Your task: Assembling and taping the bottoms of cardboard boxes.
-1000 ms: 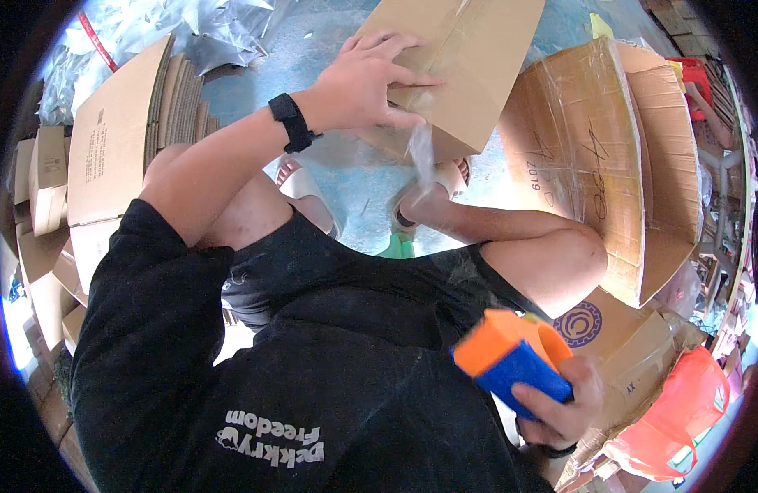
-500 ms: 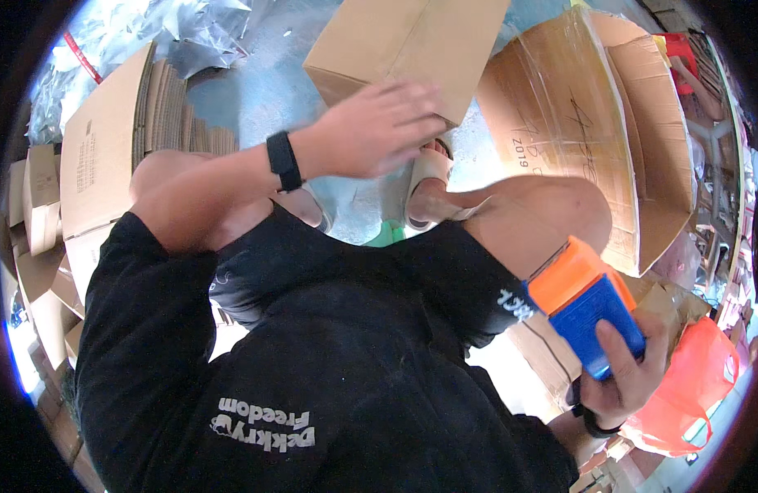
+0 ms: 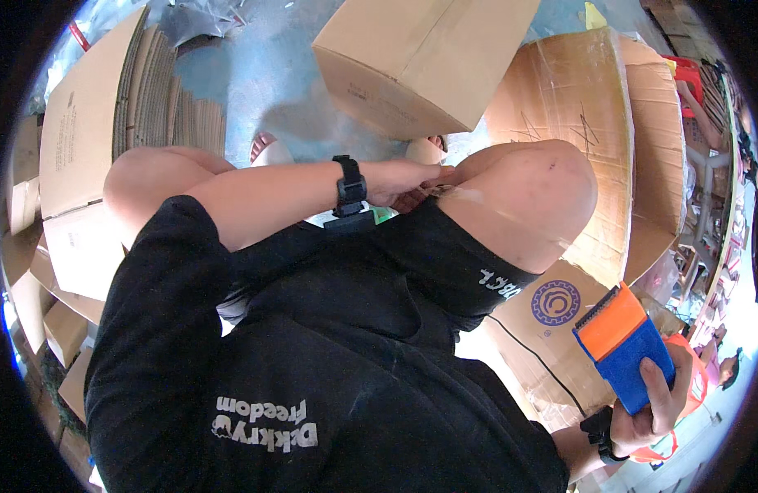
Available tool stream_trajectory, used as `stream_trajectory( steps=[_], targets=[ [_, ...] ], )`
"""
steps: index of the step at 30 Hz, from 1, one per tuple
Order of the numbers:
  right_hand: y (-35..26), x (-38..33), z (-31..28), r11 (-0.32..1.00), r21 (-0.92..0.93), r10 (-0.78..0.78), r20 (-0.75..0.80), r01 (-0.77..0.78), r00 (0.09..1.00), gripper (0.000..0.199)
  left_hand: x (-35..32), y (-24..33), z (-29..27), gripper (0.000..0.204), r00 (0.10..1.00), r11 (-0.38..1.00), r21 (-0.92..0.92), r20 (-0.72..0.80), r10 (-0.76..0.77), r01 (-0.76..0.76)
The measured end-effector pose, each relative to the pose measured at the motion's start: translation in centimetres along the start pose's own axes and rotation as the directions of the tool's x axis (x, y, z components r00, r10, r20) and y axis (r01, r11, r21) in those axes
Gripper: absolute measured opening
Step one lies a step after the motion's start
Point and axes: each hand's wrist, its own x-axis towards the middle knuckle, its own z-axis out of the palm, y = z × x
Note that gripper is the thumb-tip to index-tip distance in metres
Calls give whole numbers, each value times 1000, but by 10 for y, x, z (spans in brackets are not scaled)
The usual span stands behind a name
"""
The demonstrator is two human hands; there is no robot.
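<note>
My left hand (image 3: pixel 404 182) reaches across to the inner side of my right knee, its fingers pinched together. At the fingertips a thin see-through strip, which looks like clear tape (image 3: pixel 464 194), lies against the skin; the fingers partly hide it. My right hand (image 3: pixel 654 403), out at the right side, is wrapped round the blue body of a tape dispenser (image 3: pixel 626 349). The dispenser has an orange top and a dark toothed edge, and is held tilted beside a box flap. Beyond my knees stands a closed cardboard box (image 3: pixel 420 70).
Flat cardboard sheets (image 3: pixel 153 99) are stacked at the left. A large open carton (image 3: pixel 576 107) stands at the right, with a printed cardboard piece (image 3: pixel 531 329) and a black cord (image 3: pixel 552 370) below it. A red bag (image 3: pixel 698 386) lies behind my right hand.
My left hand has moved down from over the closed box to my right knee, and its fingers have come together. My right hand has shifted outward and slightly lower with the tape dispenser.
</note>
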Motion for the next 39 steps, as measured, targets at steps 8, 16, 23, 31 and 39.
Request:
stream_trajectory(
  steps=[8, 16, 23, 31, 39],
  targets=[
    [20, -14, -16, 999, 42, 19, -41, -17, 999, 42, -4, 6, -23, 33, 987, 992, -112, 151, -47, 65],
    [29, -22, -29, 991, -85, -107, -3, 106, 994, 47, -39, 34, -13, 18, 991, 994, -107, 124, 53, -39],
    [48, -45, -47, 995, -52, -99, -189, 91, 977, 34, -49, 40, -1, 21, 982, 959, -251, 98, 161, -132],
    [58, -52, -64, 991, -49, -128, -135, 122, 983, 36, -59, 51, 21, 23, 971, 896, -406, 76, 227, -178],
    [66, -59, -77, 993, -64, -109, -115, 102, 987, 40, -115, 91, 18, 48, 946, 973, -209, 282, 158, -100]
  ],
)
